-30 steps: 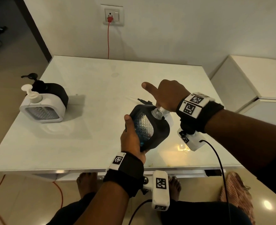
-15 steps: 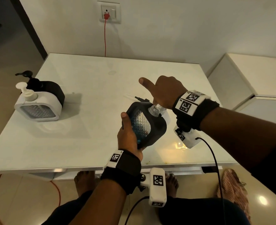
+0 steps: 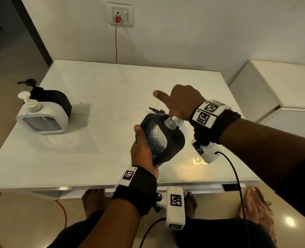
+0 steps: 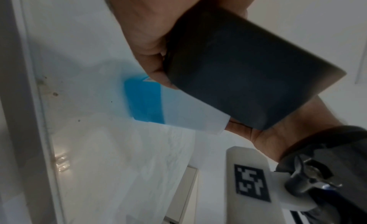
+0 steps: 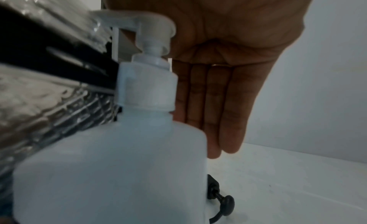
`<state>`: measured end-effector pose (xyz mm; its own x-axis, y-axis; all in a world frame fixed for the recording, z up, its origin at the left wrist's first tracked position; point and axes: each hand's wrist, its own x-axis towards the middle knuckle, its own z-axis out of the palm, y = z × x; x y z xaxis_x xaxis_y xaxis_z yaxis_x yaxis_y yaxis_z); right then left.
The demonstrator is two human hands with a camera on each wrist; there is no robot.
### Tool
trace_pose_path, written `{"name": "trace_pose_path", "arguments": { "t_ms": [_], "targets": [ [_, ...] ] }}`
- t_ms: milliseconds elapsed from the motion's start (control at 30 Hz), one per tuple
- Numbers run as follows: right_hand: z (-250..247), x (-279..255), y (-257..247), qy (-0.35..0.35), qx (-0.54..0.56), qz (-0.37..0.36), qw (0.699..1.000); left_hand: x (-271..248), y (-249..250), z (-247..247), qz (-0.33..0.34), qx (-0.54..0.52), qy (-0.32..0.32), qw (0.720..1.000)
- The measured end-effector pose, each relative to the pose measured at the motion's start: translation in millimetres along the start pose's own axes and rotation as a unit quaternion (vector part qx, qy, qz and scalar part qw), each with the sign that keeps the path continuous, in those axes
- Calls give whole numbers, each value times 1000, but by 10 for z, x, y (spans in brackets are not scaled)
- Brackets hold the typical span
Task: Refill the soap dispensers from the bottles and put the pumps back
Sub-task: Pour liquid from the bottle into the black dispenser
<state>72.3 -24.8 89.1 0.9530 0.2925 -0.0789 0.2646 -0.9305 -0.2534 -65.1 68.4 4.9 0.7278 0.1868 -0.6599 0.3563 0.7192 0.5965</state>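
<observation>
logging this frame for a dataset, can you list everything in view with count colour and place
black dispenser: 1, black frame with clear textured window, pump off, held tilted above table's near edge
white bottle: 1, white with pump, stands behind the tilted dispenser
loose pump: 1, black, lying on table beyond the bottle
dispensers with pumps on: 2, one white, one black behind it, table's left side
table: 1, white glossy
wall socket: 1, white, red plug and cord
cabinet: 1, white, right of table
left hand: grips the tilted dispenser
right hand: palm presses the bottle's pump head, fingers straight
</observation>
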Motion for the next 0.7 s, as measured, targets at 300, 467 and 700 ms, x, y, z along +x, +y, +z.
{"name": "trace_pose_path", "arguments": {
  "t_ms": [300,467,700],
  "targets": [
    [-79,-57,-20,-17,24,13,999,8,-27,-2,-7,0,-2,1000],
    [-13,-45,23,11,17,-1,1000,-8,-20,13,-2,2,-1,1000],
    [-96,-54,-59,-26,15,2,1000,-12,-12,-6,3,-8,4,1000]
  ]
}}
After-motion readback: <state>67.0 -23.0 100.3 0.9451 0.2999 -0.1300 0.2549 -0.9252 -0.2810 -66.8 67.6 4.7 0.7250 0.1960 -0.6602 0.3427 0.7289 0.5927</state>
